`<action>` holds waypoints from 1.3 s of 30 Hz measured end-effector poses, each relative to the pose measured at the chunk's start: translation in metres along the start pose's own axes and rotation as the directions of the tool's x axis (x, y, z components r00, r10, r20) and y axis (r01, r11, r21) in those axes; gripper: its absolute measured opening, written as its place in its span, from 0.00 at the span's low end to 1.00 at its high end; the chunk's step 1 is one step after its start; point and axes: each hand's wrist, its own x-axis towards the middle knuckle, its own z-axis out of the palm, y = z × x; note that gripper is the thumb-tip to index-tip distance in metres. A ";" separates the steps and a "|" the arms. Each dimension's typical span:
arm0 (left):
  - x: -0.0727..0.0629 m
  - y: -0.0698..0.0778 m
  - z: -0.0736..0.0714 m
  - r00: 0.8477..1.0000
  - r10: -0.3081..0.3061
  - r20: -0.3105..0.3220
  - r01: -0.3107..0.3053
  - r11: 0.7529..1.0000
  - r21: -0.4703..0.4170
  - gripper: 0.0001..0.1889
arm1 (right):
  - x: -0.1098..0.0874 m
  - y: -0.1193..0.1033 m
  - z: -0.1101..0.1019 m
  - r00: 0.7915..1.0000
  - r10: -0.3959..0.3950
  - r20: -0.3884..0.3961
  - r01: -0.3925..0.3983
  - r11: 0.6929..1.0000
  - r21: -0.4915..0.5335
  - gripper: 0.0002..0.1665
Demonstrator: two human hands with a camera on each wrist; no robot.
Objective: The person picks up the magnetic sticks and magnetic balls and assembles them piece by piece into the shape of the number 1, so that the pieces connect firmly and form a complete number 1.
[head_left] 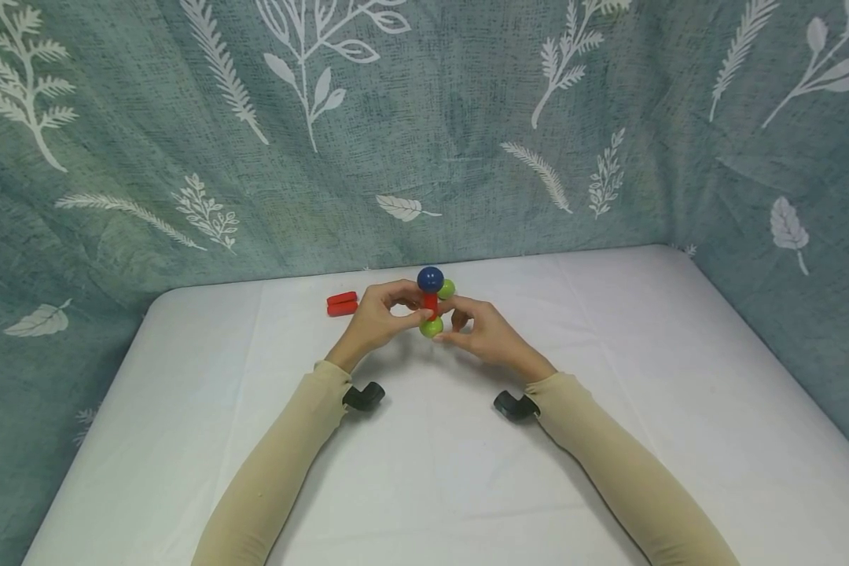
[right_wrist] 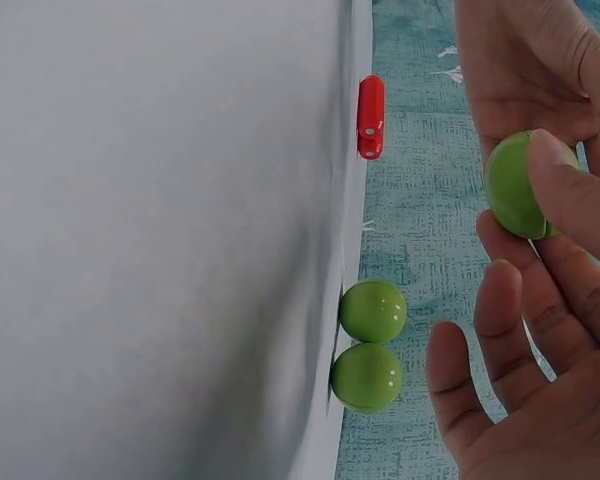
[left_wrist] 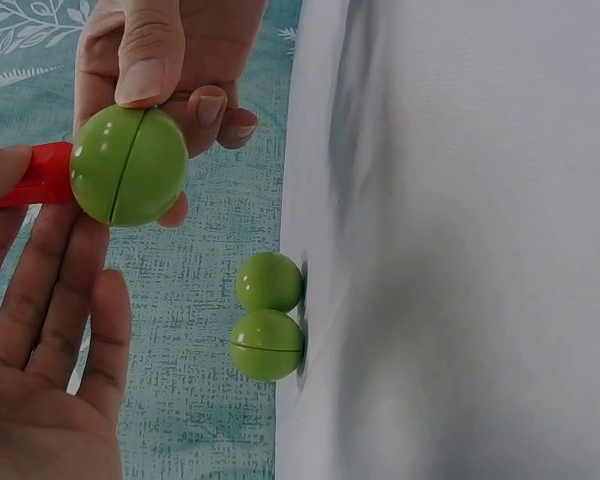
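Head view: left hand [head_left: 373,321] and right hand [head_left: 483,333] pinch a red stick [head_left: 430,304] carrying a blue ball [head_left: 430,278] above the table [head_left: 679,377] centre; left wrist view: the lower green ball [left_wrist: 128,166] risks detaching under sideways thumb pressure; right wrist view: two loose green balls [right_wrist: 370,345] at the table's far edge may roll off.

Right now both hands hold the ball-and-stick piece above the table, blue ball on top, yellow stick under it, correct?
Not quite: the stick under the blue ball is red, not yellow, as the head view shows. Left hand and right hand do hold the piece.
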 end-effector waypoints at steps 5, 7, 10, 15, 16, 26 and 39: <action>0.001 0.000 0.000 1.000 0.013 0.000 -0.013 1.000 0.008 0.13 | 0.000 0.001 -0.001 1.000 -0.029 -0.009 0.029 1.000 -0.003 0.19; 0.001 -0.001 -0.001 1.000 0.020 0.000 -0.020 1.000 0.014 0.13 | 0.001 0.001 -0.001 0.999 -0.040 -0.012 0.040 0.999 -0.005 0.20; 0.001 -0.001 -0.001 1.000 0.026 -0.001 -0.026 0.999 0.018 0.13 | 0.001 0.000 -0.002 0.999 -0.042 -0.013 0.042 0.999 -0.004 0.20; 0.001 -0.001 -0.001 1.000 0.017 -0.008 -0.017 1.000 0.009 0.14 | 0.001 -0.001 -0.002 1.000 -0.027 -0.014 0.027 1.000 -0.012 0.19; 0.001 0.000 -0.001 1.000 0.012 -0.011 -0.012 1.000 0.008 0.14 | 0.001 -0.001 -0.002 1.000 -0.026 -0.014 0.026 1.000 -0.012 0.19; -0.002 0.022 0.000 1.000 0.016 -0.010 -0.015 1.000 0.019 0.13 | 0.002 0.001 -0.003 0.998 -0.060 -0.026 0.060 0.998 0.006 0.25; 0.000 -0.001 -0.001 0.999 0.034 -0.002 -0.034 0.999 -0.001 0.12 | 0.002 -0.027 -0.026 0.959 -0.212 -0.190 0.210 0.977 -0.028 0.38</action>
